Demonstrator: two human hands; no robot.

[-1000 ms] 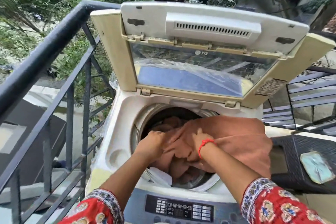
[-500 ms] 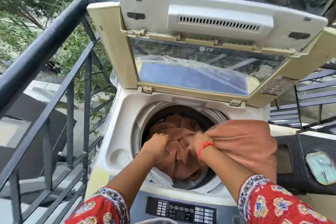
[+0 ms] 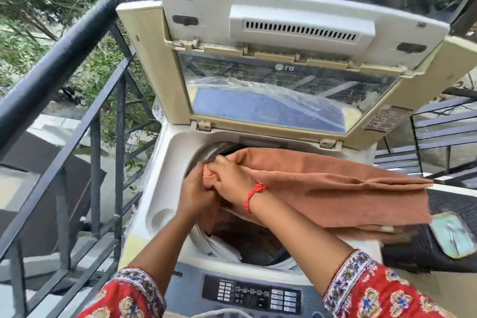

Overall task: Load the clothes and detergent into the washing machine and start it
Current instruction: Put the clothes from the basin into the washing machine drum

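A top-loading washing machine [image 3: 165, 178] stands in front of me with its lid [image 3: 284, 59] raised. An orange-brown cloth [image 3: 335, 188] stretches from the drum opening out over the machine's right side. My left hand [image 3: 195, 191] and my right hand [image 3: 232, 181], which has a red thread at the wrist, are pressed together over the left part of the drum, both gripping a bunched end of the cloth. More brown fabric and something white lie down in the drum [image 3: 245, 240]. The control panel [image 3: 253, 294] is at the front edge.
A black metal railing [image 3: 64, 64] runs close along the left of the machine. A dark woven basket [image 3: 451, 214] with a pale green item [image 3: 451, 235] on it stands at the right. Trees and a building lie beyond.
Both hands came together and lifted higher over the drum's left side, pulling the cloth up. The cloth now stretches out further to the right. The camera moved closer.
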